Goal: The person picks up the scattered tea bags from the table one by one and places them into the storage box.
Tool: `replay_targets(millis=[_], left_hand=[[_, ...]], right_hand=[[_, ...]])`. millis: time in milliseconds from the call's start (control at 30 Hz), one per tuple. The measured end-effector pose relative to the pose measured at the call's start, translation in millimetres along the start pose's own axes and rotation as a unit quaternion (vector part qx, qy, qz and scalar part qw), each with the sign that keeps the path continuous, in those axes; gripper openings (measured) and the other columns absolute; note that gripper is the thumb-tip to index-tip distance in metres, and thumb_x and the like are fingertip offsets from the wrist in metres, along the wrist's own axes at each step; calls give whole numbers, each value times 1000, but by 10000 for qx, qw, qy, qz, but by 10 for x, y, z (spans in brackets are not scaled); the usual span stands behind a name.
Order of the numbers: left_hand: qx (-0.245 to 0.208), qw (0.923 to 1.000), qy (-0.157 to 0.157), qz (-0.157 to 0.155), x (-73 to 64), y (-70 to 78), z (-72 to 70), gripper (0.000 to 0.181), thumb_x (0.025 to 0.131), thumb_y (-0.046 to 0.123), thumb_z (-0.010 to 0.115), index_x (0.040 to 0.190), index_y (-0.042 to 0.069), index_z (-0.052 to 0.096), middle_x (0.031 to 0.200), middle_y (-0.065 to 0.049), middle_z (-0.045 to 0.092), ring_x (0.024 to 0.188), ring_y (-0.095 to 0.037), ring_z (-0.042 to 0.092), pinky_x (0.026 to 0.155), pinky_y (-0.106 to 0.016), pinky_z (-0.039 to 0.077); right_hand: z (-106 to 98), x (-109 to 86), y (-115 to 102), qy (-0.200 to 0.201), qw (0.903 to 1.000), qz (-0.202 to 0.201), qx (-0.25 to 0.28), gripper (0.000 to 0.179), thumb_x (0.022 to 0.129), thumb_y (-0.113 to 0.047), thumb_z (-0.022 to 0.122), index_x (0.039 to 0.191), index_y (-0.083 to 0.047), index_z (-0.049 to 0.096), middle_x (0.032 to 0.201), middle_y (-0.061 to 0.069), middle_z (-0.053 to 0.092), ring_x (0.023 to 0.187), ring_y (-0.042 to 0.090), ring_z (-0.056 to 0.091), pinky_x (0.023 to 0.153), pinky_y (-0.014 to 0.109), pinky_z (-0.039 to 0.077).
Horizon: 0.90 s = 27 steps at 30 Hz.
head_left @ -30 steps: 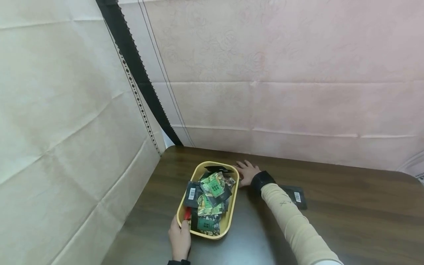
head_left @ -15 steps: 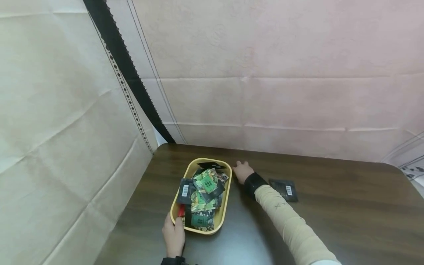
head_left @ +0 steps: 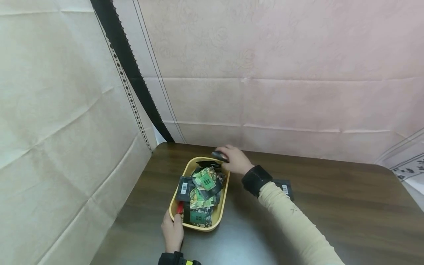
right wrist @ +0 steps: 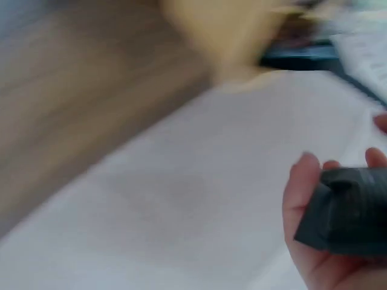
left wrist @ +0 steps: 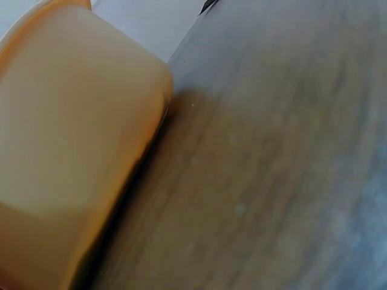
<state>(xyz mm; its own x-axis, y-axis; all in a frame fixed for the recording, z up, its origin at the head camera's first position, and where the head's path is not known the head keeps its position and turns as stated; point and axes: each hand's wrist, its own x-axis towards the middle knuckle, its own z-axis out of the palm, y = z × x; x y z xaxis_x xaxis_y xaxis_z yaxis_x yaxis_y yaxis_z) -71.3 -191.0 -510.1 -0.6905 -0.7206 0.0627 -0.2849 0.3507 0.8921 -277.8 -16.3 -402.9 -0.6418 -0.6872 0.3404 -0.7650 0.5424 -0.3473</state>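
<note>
A yellow plastic basket [head_left: 216, 221] stands on the table, filled with several dark and green printed packets [head_left: 206, 181]. My left hand [head_left: 173, 232] grips its near left corner, thumb over the rim; the left wrist view shows the basket's outer wall [left wrist: 72, 121] close up. My right hand [head_left: 236, 160] is raised at the basket's far right corner and holds a small dark packet [head_left: 220, 156]. In the right wrist view this black packet [right wrist: 354, 211] lies within the curled fingers, and the basket is blurred above.
Another dark packet [head_left: 284, 187] with a barcode label lies on the brown wooden table [head_left: 331, 206], partly behind the right forearm. Pale patterned cloth [head_left: 281, 99] hangs along the table's far edge and left side.
My right hand has lifted a dark packet from the table beside the basket and moved it up and left to the far rim. My left hand keeps its grip on the basket.
</note>
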Motion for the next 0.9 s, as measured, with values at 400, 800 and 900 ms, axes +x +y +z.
replay_targets(millis=[400, 800, 900], left_hand=[[-91, 9997, -96, -191, 16, -27, 5, 44, 85, 5, 40, 125, -13, 43, 120, -31, 49, 108, -41, 47, 90, -54, 39], [-91, 9995, -228, -184, 18, -37, 4, 45, 85, 5, 38, 126, -13, 42, 120, -31, 48, 107, -40, 48, 89, -52, 40], [-98, 9996, -221, -167, 21, -32, -1, 44, 85, 5, 38, 125, -13, 43, 119, -32, 49, 106, -41, 48, 89, -53, 40]], right_hand=[[151, 145, -691, -1685, 9822, -764, -319, 76, 69, -28, 71, 137, -12, 40, 137, 13, 38, 117, 27, 41, 95, 37, 39], [-86, -160, -401, -705, 9922, -938, 421, 68, 77, -28, 64, 138, -9, 39, 145, 13, 27, 129, 28, 26, 101, 46, 31], [-145, -334, -201, -437, 9962, -691, 311, 70, 75, -26, 65, 138, -9, 40, 144, 14, 29, 128, 30, 28, 100, 48, 31]])
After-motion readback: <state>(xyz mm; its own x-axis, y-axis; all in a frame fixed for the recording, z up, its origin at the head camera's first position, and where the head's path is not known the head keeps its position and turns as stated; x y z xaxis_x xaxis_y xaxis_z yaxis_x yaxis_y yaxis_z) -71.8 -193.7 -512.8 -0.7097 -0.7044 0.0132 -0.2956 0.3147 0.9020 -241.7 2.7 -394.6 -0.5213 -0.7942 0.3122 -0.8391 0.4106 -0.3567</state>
